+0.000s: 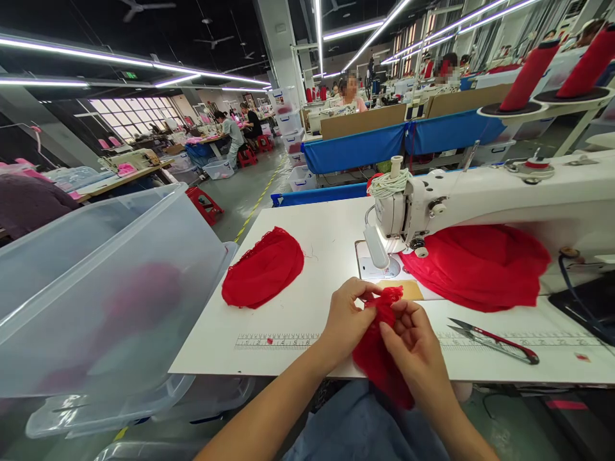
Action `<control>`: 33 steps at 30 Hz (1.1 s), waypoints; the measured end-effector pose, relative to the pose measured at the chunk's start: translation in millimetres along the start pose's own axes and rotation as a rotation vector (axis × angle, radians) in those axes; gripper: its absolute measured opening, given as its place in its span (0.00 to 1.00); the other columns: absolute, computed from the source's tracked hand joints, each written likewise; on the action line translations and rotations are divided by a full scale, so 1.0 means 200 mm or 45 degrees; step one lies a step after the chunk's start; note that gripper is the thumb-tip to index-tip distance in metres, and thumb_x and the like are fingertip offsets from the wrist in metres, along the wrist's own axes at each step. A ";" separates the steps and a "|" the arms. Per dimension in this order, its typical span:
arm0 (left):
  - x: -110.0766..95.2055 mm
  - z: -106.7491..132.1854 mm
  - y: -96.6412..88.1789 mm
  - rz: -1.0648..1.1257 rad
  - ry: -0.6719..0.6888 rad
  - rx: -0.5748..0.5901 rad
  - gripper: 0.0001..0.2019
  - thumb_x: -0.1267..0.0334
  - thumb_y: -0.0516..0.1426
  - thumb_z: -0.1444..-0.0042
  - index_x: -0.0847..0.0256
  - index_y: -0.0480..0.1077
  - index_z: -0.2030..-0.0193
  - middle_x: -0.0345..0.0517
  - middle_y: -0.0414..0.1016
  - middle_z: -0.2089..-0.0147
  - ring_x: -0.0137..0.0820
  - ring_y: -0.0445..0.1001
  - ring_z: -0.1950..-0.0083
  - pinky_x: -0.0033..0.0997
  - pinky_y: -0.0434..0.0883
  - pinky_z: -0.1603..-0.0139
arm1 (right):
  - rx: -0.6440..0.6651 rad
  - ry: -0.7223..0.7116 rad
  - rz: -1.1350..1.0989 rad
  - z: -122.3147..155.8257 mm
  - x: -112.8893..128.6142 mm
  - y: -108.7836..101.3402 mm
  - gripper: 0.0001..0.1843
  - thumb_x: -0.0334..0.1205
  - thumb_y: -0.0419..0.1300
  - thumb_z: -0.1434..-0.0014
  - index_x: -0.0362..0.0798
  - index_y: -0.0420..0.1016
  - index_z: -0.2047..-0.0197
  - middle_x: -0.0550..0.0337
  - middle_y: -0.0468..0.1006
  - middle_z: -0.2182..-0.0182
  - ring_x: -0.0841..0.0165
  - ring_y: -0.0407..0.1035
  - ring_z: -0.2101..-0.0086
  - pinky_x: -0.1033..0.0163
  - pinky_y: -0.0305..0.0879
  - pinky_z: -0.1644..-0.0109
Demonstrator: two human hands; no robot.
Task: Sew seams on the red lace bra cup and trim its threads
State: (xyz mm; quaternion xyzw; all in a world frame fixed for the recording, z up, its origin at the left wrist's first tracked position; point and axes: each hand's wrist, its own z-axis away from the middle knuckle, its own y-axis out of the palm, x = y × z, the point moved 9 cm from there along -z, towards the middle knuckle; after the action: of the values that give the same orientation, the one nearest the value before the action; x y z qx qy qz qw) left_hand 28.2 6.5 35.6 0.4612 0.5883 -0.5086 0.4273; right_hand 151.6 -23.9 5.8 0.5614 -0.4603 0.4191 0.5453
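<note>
Both of my hands hold one piece of red fabric (379, 355) in front of the sewing machine (461, 198). My left hand (346, 317) pinches its gathered upper edge, and my right hand (416, 336) grips the same edge from the other side. The cloth hangs down over the table's front edge toward my lap. Another red fabric piece (264, 269) with a frilled edge lies flat on the left of the white table (317, 224). More red fabric (480, 266) is heaped under the machine's arm. Thread snips (494, 339) with a red handle rest right of my right hand.
A large translucent plastic bin (115, 301) stands left of the table. Red thread cones (531, 73) sit on a stand at the upper right. A printed ruler (278, 342) runs along the table's front. Beyond are a red stool (204, 205), blue cloth troughs (355, 150) and people at other machines.
</note>
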 end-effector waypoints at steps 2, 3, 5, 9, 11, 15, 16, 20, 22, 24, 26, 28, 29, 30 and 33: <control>0.00 0.02 0.02 0.095 -0.045 0.053 0.17 0.80 0.52 0.58 0.60 0.76 0.65 0.43 0.75 0.62 0.30 0.72 0.63 0.26 0.69 0.67 | -0.047 -0.026 0.085 -0.01 0.00 -0.01 0.17 0.44 0.65 0.51 0.52 0.64 0.61 0.59 0.76 0.66 0.66 0.73 0.66 0.62 0.72 0.63; 0.00 0.02 0.03 0.121 -0.067 0.084 0.18 0.79 0.52 0.57 0.60 0.76 0.64 0.44 0.76 0.61 0.30 0.73 0.63 0.26 0.69 0.67 | -0.085 -0.036 0.153 -0.01 0.00 -0.03 0.16 0.44 0.64 0.51 0.52 0.64 0.61 0.59 0.76 0.67 0.66 0.73 0.66 0.62 0.71 0.64; -0.03 0.04 0.04 0.078 -0.013 0.126 0.18 0.79 0.51 0.55 0.60 0.77 0.63 0.44 0.77 0.62 0.31 0.73 0.63 0.28 0.70 0.63 | -0.189 -0.073 0.337 -0.02 0.01 -0.08 0.13 0.42 0.61 0.50 0.52 0.63 0.62 0.60 0.75 0.69 0.66 0.72 0.69 0.62 0.70 0.67; -0.11 0.06 0.05 -0.107 0.187 0.156 0.11 0.75 0.55 0.50 0.59 0.77 0.67 0.44 0.76 0.66 0.32 0.72 0.62 0.31 0.68 0.59 | -0.360 -0.131 0.583 -0.02 0.06 -0.16 0.09 0.42 0.57 0.50 0.53 0.62 0.65 0.65 0.70 0.74 0.69 0.66 0.76 0.63 0.64 0.73; -0.09 0.06 0.06 -0.053 0.134 0.160 0.07 0.70 0.56 0.47 0.59 0.77 0.68 0.45 0.75 0.66 0.32 0.71 0.63 0.30 0.67 0.63 | -0.377 -0.126 0.608 -0.03 0.06 -0.17 0.09 0.42 0.57 0.51 0.53 0.61 0.65 0.66 0.69 0.76 0.69 0.65 0.77 0.63 0.62 0.74; -0.02 0.07 0.12 0.312 -0.171 0.272 0.08 0.59 0.59 0.46 0.62 0.72 0.68 0.44 0.72 0.67 0.29 0.68 0.67 0.28 0.65 0.67 | -0.273 -0.081 0.699 -0.04 0.05 -0.14 0.11 0.43 0.58 0.52 0.53 0.63 0.64 0.66 0.71 0.77 0.68 0.65 0.79 0.62 0.61 0.75; -0.01 0.08 0.13 0.396 -0.244 0.306 0.10 0.57 0.61 0.48 0.63 0.70 0.68 0.42 0.71 0.68 0.27 0.66 0.69 0.27 0.64 0.68 | -0.243 -0.076 0.711 -0.04 0.05 -0.14 0.11 0.43 0.57 0.52 0.53 0.64 0.64 0.65 0.72 0.76 0.67 0.66 0.78 0.62 0.62 0.75; 0.01 0.09 0.15 0.548 -0.409 0.397 0.18 0.49 0.63 0.50 0.63 0.67 0.70 0.38 0.66 0.72 0.23 0.62 0.71 0.24 0.61 0.69 | -0.164 -0.118 0.634 -0.03 0.07 -0.12 0.13 0.41 0.55 0.51 0.51 0.66 0.59 0.64 0.74 0.74 0.68 0.66 0.78 0.63 0.62 0.76; 0.00 0.09 0.16 0.548 -0.437 0.495 0.21 0.46 0.62 0.49 0.63 0.65 0.74 0.37 0.63 0.75 0.23 0.61 0.72 0.24 0.59 0.70 | -0.116 -0.154 0.588 -0.03 0.10 -0.11 0.17 0.40 0.55 0.49 0.50 0.66 0.54 0.62 0.76 0.71 0.68 0.67 0.78 0.63 0.63 0.76; -0.01 0.09 0.17 0.536 -0.449 0.598 0.22 0.44 0.61 0.49 0.62 0.64 0.75 0.35 0.60 0.77 0.22 0.58 0.75 0.24 0.57 0.72 | -0.046 -0.299 0.619 -0.03 0.16 -0.09 0.23 0.38 0.55 0.49 0.50 0.66 0.48 0.55 0.77 0.60 0.65 0.72 0.68 0.61 0.69 0.68; -0.02 0.09 0.17 0.509 -0.449 0.682 0.23 0.43 0.62 0.50 0.62 0.63 0.75 0.35 0.60 0.77 0.21 0.57 0.76 0.25 0.56 0.74 | 0.094 -0.468 0.707 -0.02 0.22 -0.05 0.25 0.35 0.54 0.50 0.52 0.68 0.47 0.53 0.75 0.51 0.62 0.72 0.58 0.59 0.70 0.59; -0.03 0.09 0.16 0.485 -0.445 0.748 0.24 0.41 0.62 0.51 0.62 0.64 0.75 0.35 0.61 0.78 0.21 0.58 0.77 0.25 0.56 0.74 | 0.228 -0.533 0.795 -0.02 0.25 -0.02 0.20 0.33 0.53 0.51 0.52 0.71 0.54 0.56 0.77 0.56 0.63 0.73 0.59 0.60 0.70 0.59; -0.04 0.08 0.16 0.489 -0.445 0.770 0.24 0.41 0.62 0.51 0.63 0.65 0.75 0.35 0.62 0.78 0.21 0.59 0.77 0.25 0.57 0.73 | 0.250 -0.526 0.834 -0.02 0.26 -0.02 0.16 0.33 0.53 0.51 0.52 0.72 0.58 0.58 0.79 0.62 0.65 0.74 0.63 0.62 0.69 0.62; -0.04 0.08 0.15 0.507 -0.453 0.790 0.25 0.41 0.63 0.52 0.63 0.66 0.75 0.36 0.63 0.77 0.22 0.60 0.76 0.25 0.58 0.72 | 0.242 -0.509 0.871 -0.03 0.26 -0.03 0.14 0.33 0.53 0.51 0.51 0.72 0.60 0.60 0.79 0.66 0.66 0.73 0.68 0.63 0.69 0.65; -0.02 0.07 0.15 0.563 -0.495 0.856 0.23 0.46 0.69 0.59 0.64 0.69 0.70 0.38 0.68 0.74 0.23 0.65 0.73 0.26 0.62 0.68 | 0.243 -0.460 0.889 -0.04 0.26 -0.04 0.11 0.35 0.53 0.49 0.51 0.74 0.63 0.62 0.78 0.72 0.68 0.71 0.74 0.65 0.66 0.71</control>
State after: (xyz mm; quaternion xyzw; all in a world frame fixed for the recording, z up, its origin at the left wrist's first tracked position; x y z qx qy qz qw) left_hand 59.3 -6.7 31.0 0.5848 0.1862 -0.6454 0.4548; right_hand 170.4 -19.3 54.9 0.4840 -0.6706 0.5147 0.2258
